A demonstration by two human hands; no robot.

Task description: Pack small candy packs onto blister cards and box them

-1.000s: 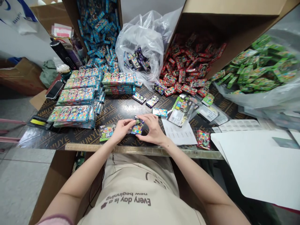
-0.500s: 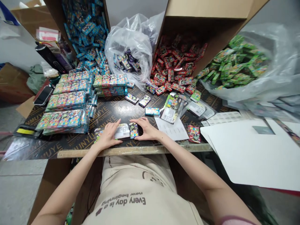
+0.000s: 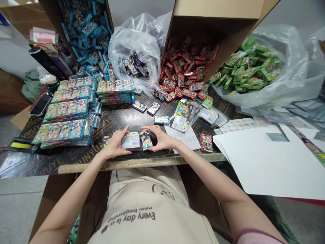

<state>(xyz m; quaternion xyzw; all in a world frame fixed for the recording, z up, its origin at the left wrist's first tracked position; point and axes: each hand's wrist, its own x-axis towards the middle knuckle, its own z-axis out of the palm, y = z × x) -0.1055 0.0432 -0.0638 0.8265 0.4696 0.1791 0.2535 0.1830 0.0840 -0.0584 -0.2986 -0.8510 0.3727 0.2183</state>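
1. Two hands meet at the near edge of the desk [image 3: 119, 118] in the head view.
2. We see the left hand [image 3: 114, 145] with fingers spread about the barcoded pack [image 3: 131, 141], which lies flat; we cannot tell whether they press.
3. We see the right hand's [image 3: 162, 139] fingers curved, pinching the dark box [image 3: 145, 141] by near and far edges, probably to align it with the pack beside it.
4. We note loose dark boxes [image 3: 153, 108] and a blue box [image 3: 161, 119] just beyond, presumably for short reach.
5. We judge the wrapped stacks [image 3: 61, 130] sit left to free the middle.
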